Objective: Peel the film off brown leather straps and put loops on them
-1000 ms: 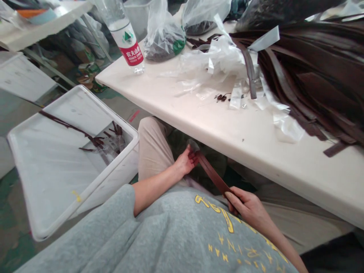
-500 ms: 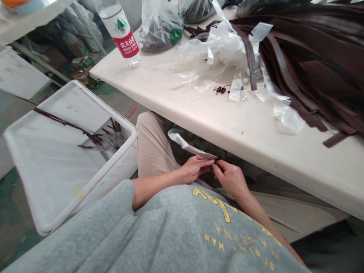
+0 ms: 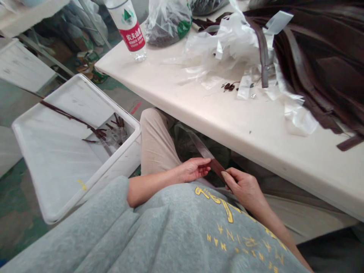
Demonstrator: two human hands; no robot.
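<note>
Just past the table's front edge, over my lap, a flat brown strap (image 3: 218, 168) runs slantwise between my hands. Its upper part sits in a clear plastic sleeve (image 3: 200, 146), whose far end hangs beyond my fingers in the dark under the table. My left hand (image 3: 193, 169) pinches the sleeve between thumb and forefinger where the brown begins to show bare. Lower down, my right hand (image 3: 243, 186) is closed round the strap, thumb on top. The strap's near end is hidden by that hand.
On the white table (image 3: 182, 102) lie a big pile of brown straps (image 3: 321, 72), loose clear plastic (image 3: 233, 38), a water bottle (image 3: 132, 36) and a plastic bag (image 3: 167, 22) of dark contents. A white bin (image 3: 65, 151) at left holds several straps (image 3: 99, 132).
My right hand has moved away from my left, down and to the right, baring a length of brown strap between them. The plastic end has swung from leftward to pointing away. The view has shifted slightly.
</note>
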